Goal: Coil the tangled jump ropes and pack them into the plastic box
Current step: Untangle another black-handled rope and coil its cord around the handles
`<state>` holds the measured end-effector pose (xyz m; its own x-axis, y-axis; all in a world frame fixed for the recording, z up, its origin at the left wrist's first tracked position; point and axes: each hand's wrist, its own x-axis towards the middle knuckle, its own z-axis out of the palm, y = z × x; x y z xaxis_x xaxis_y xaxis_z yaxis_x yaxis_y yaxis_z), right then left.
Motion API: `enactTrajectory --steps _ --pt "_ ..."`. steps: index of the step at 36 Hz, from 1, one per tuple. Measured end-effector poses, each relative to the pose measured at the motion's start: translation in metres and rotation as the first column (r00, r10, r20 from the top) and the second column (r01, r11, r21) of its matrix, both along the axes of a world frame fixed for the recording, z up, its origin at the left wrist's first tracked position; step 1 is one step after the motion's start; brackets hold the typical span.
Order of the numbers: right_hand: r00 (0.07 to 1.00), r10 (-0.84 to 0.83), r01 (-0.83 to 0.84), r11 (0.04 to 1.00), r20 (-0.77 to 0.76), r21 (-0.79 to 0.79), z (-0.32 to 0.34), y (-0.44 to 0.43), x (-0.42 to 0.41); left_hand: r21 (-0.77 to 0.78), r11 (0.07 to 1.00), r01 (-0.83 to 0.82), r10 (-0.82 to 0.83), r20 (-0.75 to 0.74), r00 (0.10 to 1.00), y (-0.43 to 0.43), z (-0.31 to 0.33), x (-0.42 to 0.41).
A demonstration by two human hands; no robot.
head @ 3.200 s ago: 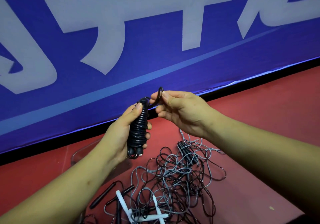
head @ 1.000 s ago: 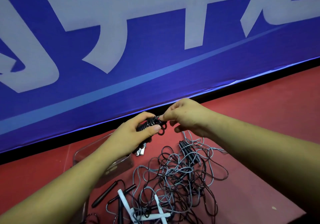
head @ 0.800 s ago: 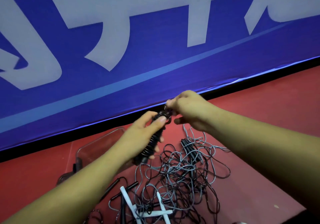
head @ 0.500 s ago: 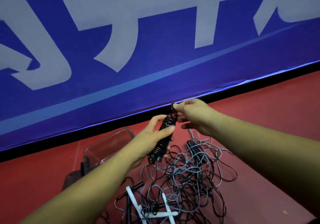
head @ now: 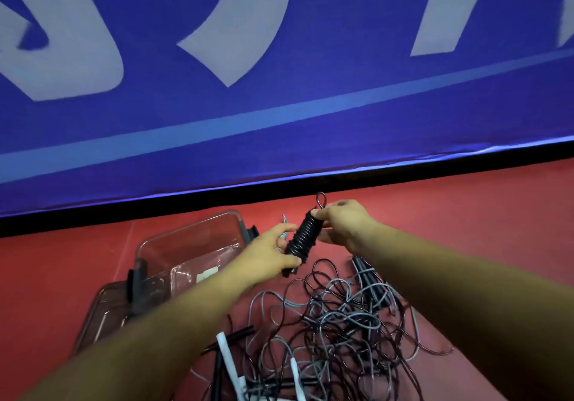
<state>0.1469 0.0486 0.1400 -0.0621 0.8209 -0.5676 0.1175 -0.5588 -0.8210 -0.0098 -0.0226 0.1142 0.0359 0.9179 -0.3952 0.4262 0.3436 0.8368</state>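
the coiled black rope (head: 302,236), held slanted in the air just right of the plastic box (head: 192,229), looks light, springy and apt to unwind, so the left hand (head: 271,256) curls round its lower end while the right hand (head: 346,223) pinches the top turns.

This is looking like a sports hall: a red floor (head: 481,211) is running up to a long blue banner (head: 310,152) that is carrying big white lettering (head: 87,58). Jump ropes (head: 338,323) are lying tangled on the floor.
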Motion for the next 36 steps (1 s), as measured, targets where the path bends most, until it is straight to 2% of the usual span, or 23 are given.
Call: enactTrajectory --steps 4,14,20,23,25,27,29,31,34,35,36 --pt "0.994 -0.105 0.105 0.994 0.033 -0.016 -0.056 0.021 -0.017 -0.024 0.994 -0.108 0.108 -0.009 0.994 0.021 -0.057 -0.006" --pt "0.976 -0.031 0.045 0.997 0.217 -0.061 -0.175 0.062 -0.05 -0.028 0.985 -0.168 0.161 -0.169 0.972 0.051 -0.182 -0.003" --pt "0.985 0.001 0.014 0.996 0.174 -0.084 -0.214 0.085 -0.07 0.021 0.976 -0.217 0.21 -0.36 0.909 0.066 -0.205 -0.006" --pt "0.992 0.057 -0.045 0.994 0.11 -0.103 -0.232 0.092 -0.077 0.037 0.977 -0.21 0.206 -0.426 0.881 0.072 -0.207 -0.011" --pt "0.985 0.115 -0.103 0.99 0.129 -0.095 -0.238 0.088 -0.076 0.05 0.981 -0.189 0.19 -0.461 0.867 0.071 -0.207 -0.013" --pt "0.928 0.242 -0.237 0.97 0.285 -0.054 -0.236 0.08 -0.066 0.111 0.985 -0.133 0.172 -0.523 0.835 0.065 -0.208 -0.012" --pt "0.744 0.426 -0.466 0.883 0.515 -0.057 -0.228 0.066 -0.05 0.214 0.976 -0.045 0.168 -0.601 0.782 0.057 -0.212 -0.011" --pt "0.566 0.547 -0.645 0.76 0.617 -0.083 -0.219 0.048 -0.033 0.232 0.973 0.024 0.122 -0.595 0.795 0.048 -0.218 -0.007" --pt "0.453 0.703 -0.778 0.612 0.548 -0.143 -0.221 0.021 -0.012 -0.118 0.99 0.073 -0.115 -0.408 0.905 0.031 -0.228 -0.004" --pt "0.435 0.743 -0.795 0.582 0.508 -0.17 -0.22 0.014 -0.008 -0.201 0.972 0.123 -0.196 -0.399 0.896 0.025 -0.229 -0.004" --pt "0.426 0.765 -0.799 0.568 0.482 -0.196 -0.22 0.007 -0.003 -0.204 0.964 0.17 -0.243 -0.421 0.874 0.02 -0.227 -0.003"
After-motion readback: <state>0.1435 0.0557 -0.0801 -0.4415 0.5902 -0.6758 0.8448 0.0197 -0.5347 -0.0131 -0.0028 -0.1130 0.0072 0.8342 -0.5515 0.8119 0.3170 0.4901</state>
